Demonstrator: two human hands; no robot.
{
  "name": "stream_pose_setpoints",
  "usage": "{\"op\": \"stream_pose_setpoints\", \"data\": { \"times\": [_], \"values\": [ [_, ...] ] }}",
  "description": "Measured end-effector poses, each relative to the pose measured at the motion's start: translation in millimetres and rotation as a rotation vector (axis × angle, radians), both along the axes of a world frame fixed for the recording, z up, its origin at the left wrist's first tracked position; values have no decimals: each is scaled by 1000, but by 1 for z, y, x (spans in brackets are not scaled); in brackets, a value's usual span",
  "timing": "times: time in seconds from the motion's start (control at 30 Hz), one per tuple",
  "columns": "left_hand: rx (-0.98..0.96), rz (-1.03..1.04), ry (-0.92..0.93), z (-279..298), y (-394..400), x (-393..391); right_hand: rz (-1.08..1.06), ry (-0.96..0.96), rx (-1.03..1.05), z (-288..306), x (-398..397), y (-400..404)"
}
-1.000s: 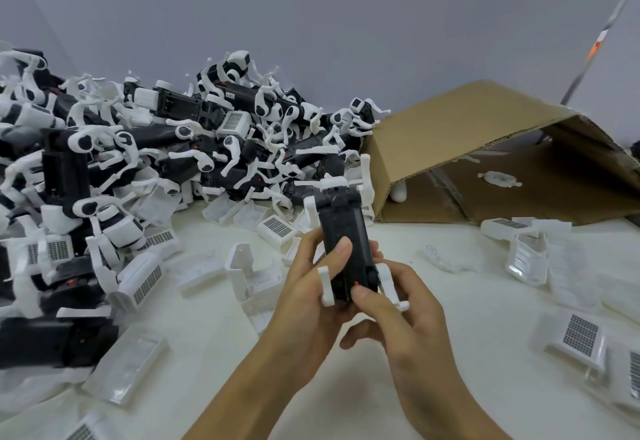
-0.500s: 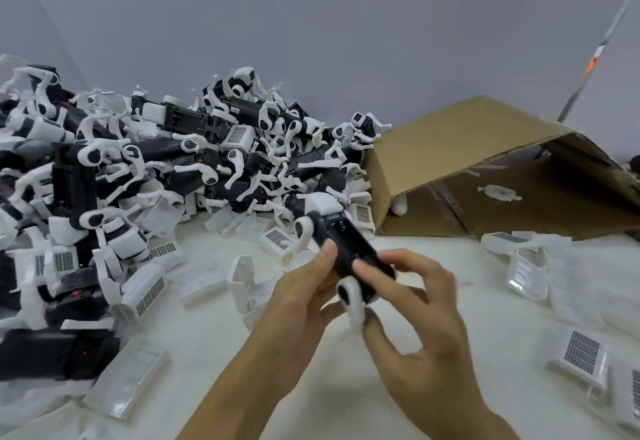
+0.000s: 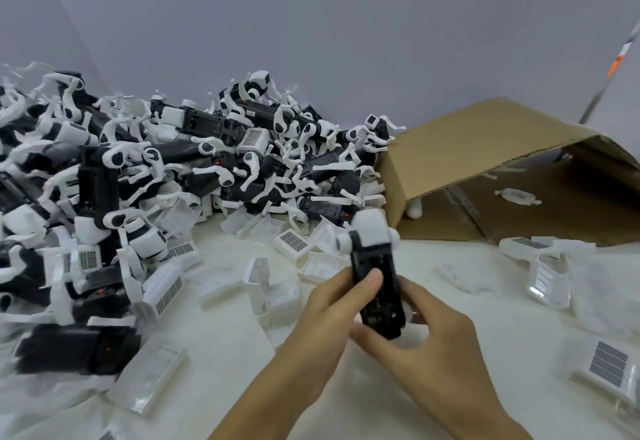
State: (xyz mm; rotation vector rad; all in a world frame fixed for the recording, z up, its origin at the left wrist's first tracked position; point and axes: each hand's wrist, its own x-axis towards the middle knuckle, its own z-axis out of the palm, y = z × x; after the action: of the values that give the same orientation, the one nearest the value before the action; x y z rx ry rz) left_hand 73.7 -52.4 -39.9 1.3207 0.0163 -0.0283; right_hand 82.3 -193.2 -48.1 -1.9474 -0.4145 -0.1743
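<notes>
Tabletop (image 3: 225,342), white part (image 3: 517,196) in cardboard box (image 3: 467,148), left hand (image 3: 322,311) and right hand (image 3: 433,332) gripping black device (image 3: 375,276)

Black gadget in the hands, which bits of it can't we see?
Head view:
- Bottom end of the black plastic gadget with a white cap: partly covered by the right hand.
- Its left side: behind the left hand.
- A white piece by its base: blurred, half behind fingers.
- Its tiny markings: too small.

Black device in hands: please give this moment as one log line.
left hand: grips black device | right hand: holds its lower end | white end: up
</notes>
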Motion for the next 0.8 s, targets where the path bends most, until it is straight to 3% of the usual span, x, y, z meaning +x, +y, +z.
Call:
{"op": "stream_pose_setpoints", "data": {
  "times": [0.13, 0.23, 0.3, 0.33, 0.43, 0.5, 0.57, 0.63, 0.7, 0.8],
  "values": [
    [732, 195, -398, 6, 5, -6, -62, 105, -7, 2, -3, 3],
    [912, 665, -544, 10, 29, -2, -146, 116, 36, 12, 0, -3],
    [1019, 967, -416, 12, 48, 4, -164, 152, 47, 15, 4, -9],
    [1067, 1015, -300, 11, 57, 5, -162, 181, 42, 15, 5, -11],
    [1106, 878, 7, -7, 72, 6, -135, 240, -12, 10, 8, -11],
    [1067, 824, 2, -6, 69, 5, -114, 268, -55, 9, 7, -9],
    [1022, 880, -269, 2, 62, 4, -123, 225, -131, 8, 7, -7],
    [1017, 952, -618, 7, 56, 3, -206, 64, -133, 7, 7, -7],
    [987, 919, -895, 9, 44, 2, -249, -102, 28, 9, 7, -9],
    [940, 731, -1072, 3, 22, -1, -59, -113, 269, 17, 3, -9]
  ]
}}
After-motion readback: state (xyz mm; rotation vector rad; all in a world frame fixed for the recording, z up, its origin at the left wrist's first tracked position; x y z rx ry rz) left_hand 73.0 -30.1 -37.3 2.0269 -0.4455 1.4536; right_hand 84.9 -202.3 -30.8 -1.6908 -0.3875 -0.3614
